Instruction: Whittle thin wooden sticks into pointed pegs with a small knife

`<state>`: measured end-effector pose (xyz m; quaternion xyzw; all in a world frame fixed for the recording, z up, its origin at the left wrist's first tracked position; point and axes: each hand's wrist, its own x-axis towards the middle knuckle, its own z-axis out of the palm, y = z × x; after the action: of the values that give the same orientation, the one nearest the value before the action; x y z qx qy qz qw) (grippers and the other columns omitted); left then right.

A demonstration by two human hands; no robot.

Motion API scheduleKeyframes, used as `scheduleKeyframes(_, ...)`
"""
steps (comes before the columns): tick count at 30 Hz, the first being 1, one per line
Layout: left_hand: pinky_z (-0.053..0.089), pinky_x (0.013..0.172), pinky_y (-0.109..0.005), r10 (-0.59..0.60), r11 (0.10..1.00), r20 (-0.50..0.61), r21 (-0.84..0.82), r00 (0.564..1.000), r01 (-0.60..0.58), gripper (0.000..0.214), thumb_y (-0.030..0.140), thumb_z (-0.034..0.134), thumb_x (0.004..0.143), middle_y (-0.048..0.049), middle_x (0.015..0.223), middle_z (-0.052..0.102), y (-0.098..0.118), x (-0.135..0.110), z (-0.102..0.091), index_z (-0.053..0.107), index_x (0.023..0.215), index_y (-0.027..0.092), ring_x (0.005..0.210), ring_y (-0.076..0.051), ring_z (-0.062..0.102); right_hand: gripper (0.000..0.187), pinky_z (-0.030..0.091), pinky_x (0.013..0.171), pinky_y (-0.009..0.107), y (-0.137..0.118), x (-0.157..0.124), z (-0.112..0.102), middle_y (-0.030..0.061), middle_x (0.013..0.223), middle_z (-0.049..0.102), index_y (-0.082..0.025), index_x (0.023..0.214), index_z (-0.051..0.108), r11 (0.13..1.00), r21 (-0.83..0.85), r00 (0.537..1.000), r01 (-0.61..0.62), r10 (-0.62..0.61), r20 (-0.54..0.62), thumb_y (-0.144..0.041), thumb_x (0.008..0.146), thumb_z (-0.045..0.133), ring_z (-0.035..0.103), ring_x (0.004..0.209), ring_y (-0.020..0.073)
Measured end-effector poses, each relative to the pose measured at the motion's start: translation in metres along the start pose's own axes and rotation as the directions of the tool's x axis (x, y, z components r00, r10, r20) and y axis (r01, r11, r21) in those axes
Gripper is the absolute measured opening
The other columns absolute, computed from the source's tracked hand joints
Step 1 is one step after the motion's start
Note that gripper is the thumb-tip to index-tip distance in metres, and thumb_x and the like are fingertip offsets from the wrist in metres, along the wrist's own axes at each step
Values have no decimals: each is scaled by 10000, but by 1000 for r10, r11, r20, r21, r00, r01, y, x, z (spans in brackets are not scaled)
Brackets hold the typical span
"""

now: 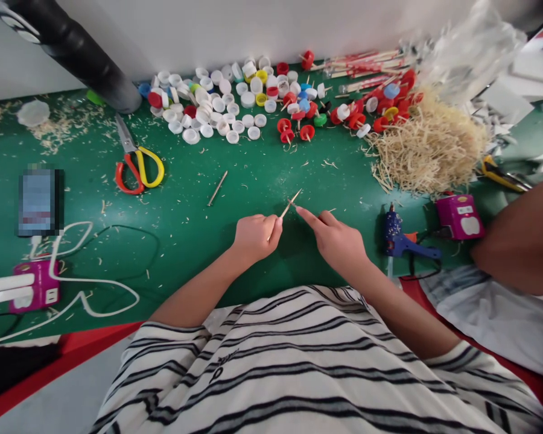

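My left hand is closed around a thin wooden stick, whose pointed end slants up and to the right. Close by on the right, my right hand is curled with its index finger stretched toward the stick. A small, thin piece shows at that fingertip and crosses the stick; what it is I cannot make out, as the fingers hide most of it. A nail-like metal rod lies on the green table to the left of my hands. Wood shavings are scattered around.
Bottle caps spread along the back, with red caps on sticks beside them. Scissors, a phone and a black bottle are left. Right are a shavings pile, a glue gun and another person's arm.
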<state>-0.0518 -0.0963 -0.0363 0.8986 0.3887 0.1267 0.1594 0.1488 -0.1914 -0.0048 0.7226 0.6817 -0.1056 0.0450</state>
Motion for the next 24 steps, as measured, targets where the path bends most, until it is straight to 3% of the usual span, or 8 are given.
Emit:
scheduleKeyframes(14, 184, 555, -326, -7, 997, 10, 71, 1000, 6, 537, 375, 234, 1052, -99, 593, 653, -1, 0, 8, 613, 725, 182, 574, -195, 602, 675, 291, 549, 292, -4, 11, -2, 78, 1141, 644, -440, 1641, 319, 993, -114, 999, 43, -42, 8, -159, 1028, 287, 611, 799, 184)
scheduleKeyframes(20, 153, 548, -324, -144, 981, 17, 131, 989, 140, 546, 407, 230, 1058, -129, 672, 699, 3, 6, 6, 650, 805, 168, 602, -221, 640, 653, 339, 583, 306, -12, 32, -6, 88, 1180, 632, -429, 1657, 285, 989, -122, 996, 84, -84, 1, -199, 1046, 273, 608, 802, 192)
scheduleKeyframes(24, 152, 548, -322, -141, 984, 1, 112, 990, 140, 532, 403, 240, 1059, -115, 652, 680, 5, 6, 7, 626, 775, 174, 587, -210, 623, 654, 333, 583, 296, -14, 33, -5, 87, 1156, 642, -439, 1648, 304, 991, -106, 996, 78, -81, -25, -191, 1044, 275, 609, 818, 187)
